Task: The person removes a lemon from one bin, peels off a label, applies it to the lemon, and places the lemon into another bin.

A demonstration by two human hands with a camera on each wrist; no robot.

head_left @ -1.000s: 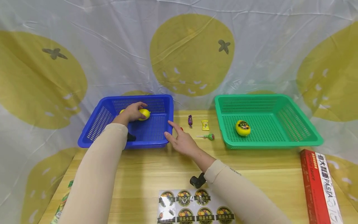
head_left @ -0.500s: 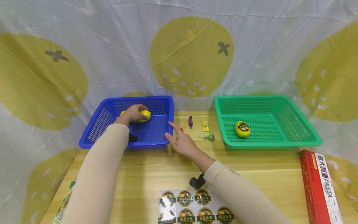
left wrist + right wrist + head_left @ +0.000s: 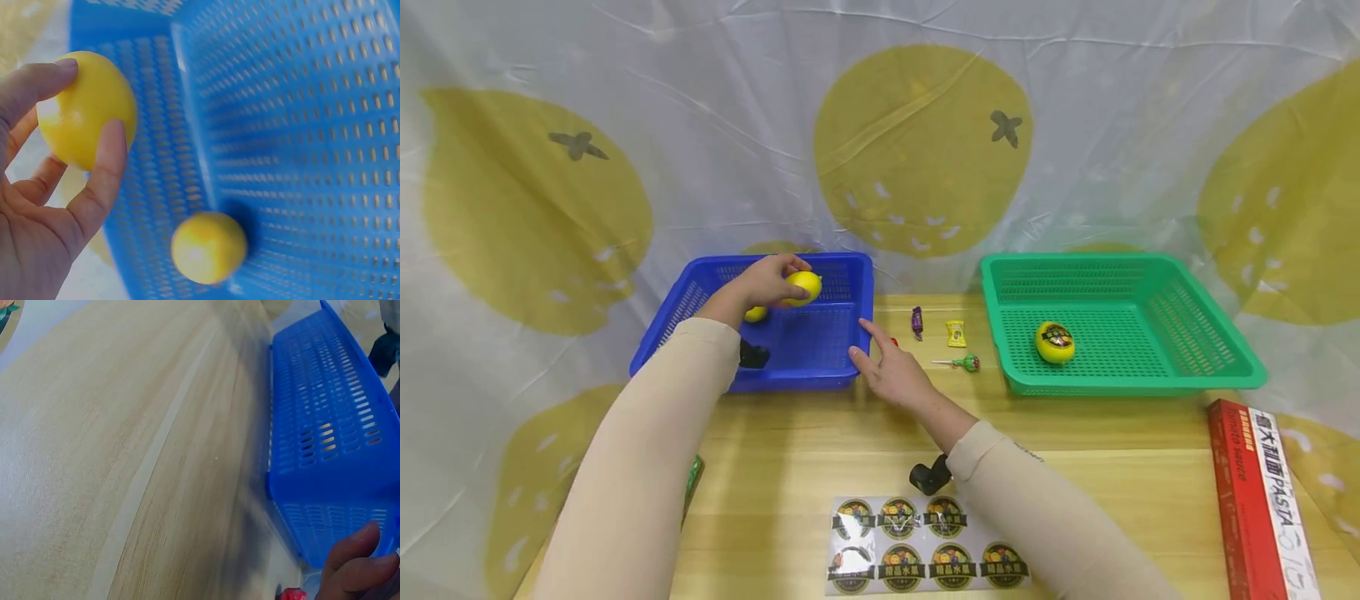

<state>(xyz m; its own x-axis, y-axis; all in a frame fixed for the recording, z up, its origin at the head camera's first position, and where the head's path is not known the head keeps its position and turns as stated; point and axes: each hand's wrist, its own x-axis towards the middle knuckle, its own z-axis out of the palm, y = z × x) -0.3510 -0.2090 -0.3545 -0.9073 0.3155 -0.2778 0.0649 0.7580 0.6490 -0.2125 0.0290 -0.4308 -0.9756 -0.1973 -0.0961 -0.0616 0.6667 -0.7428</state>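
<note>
Lifting, head view: left hand (image 3: 765,283) grips a lemon (image 3: 803,286) above the far side of the blue basket (image 3: 857,333), left of frame centre; half a second ago the lemon sat lower, on the basket floor, so it has just come up off the mesh.
Uncovered, head view: a second lemon (image 3: 756,314) now shows on the basket floor below the raised hand.
Right hand, head view: right hand (image 3: 891,373) rests on the desk (image 3: 820,450) against the basket's near right corner, fingers spread and fairly straight, holding nothing; it has barely moved.
Elsewhere, head view: three candies (image 3: 955,333) lie on the desk between the baskets; the green basket (image 3: 1225,379) at right holds a labelled lemon (image 3: 1054,342); a sticker sheet (image 3: 925,546) lies at lower centre, a red box (image 3: 1255,500) at lower right.
Left wrist view: thumb and fingers (image 3: 106,169) curl round the lemon (image 3: 84,115) at upper left, clear of the basket wall; the second lemon (image 3: 209,247) lies below on the blue mesh.
Right wrist view: fingertips (image 3: 356,559) at lower right touch the basket corner (image 3: 331,487); how widely they spread cannot be told here.
Meaning: I judge the pick-up done, with the carry away from the blue basket beginning.
</note>
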